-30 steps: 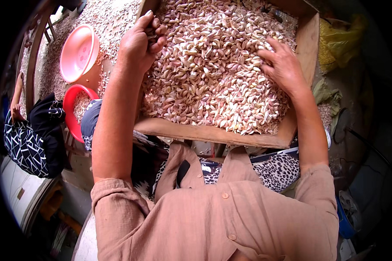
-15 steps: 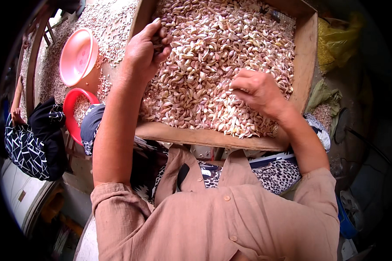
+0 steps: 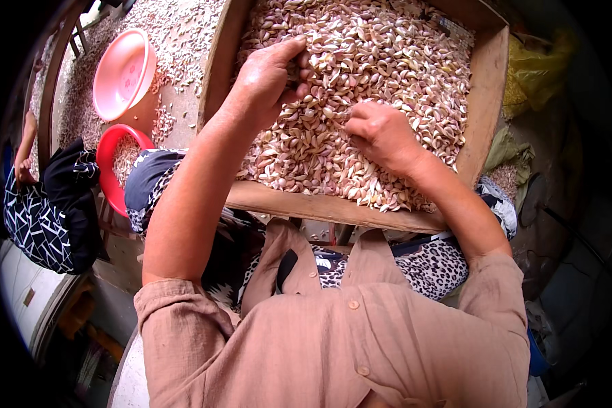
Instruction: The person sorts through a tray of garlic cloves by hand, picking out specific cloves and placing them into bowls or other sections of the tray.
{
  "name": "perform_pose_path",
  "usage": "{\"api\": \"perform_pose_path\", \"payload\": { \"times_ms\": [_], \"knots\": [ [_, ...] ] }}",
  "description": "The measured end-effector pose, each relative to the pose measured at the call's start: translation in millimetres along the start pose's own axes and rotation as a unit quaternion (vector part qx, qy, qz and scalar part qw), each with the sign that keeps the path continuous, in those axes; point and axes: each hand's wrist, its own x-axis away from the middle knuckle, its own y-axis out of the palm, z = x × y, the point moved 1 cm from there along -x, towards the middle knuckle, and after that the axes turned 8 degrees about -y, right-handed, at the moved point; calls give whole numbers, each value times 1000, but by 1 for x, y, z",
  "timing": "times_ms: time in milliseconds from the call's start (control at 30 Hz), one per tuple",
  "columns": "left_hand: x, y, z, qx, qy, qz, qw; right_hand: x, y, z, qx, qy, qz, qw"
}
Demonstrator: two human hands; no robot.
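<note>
A heap of garlic cloves (image 3: 333, 75), pale with pinkish purple skins, fills a shallow wooden tray (image 3: 340, 209) in front of me. Over the heap's left part is my left hand (image 3: 268, 78), its thumb stretched out and its fingers half bent, with a gap between them; no clove shows clearly in it. To its right and a little nearer, my right hand (image 3: 385, 136) is low over the cloves. Its fingers are curled in and pressed together, and whatever they may hold is hidden.
On the left, a pink basin (image 3: 124, 75) stands beyond a red basin (image 3: 107, 173) containing cloves. More cloves cover the floor (image 3: 177, 41). Another person's hand (image 3: 24, 171) shows at far left. A yellow sack (image 3: 534, 71) and a green sack (image 3: 513, 153) lie right of the tray.
My left hand has moved right from the tray's left side to over the heap, and its curled fingers have loosened. My right hand has shifted slightly left.
</note>
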Motion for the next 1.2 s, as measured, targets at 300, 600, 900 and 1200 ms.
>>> {"api": "perform_pose_path", "payload": {
  "times_ms": [300, 600, 900, 1200],
  "knots": [
    [1, 19, -32, -123, -94, -54, 986, 0, -70, 19, -389, 172, 217, 879],
    [-3, 20, -45, -45, -128, -108, 985, 10, -79, 29, -297, 164, 214, 916],
    [-5, 10, -23, 9, -59, -62, 996, 54, -114, 54, -54, 199, 46, 977],
    [-8, 1, -5, 31, -11, -2, 999, 78, -122, 69, 9, 257, 47, 965]
  ]
}}
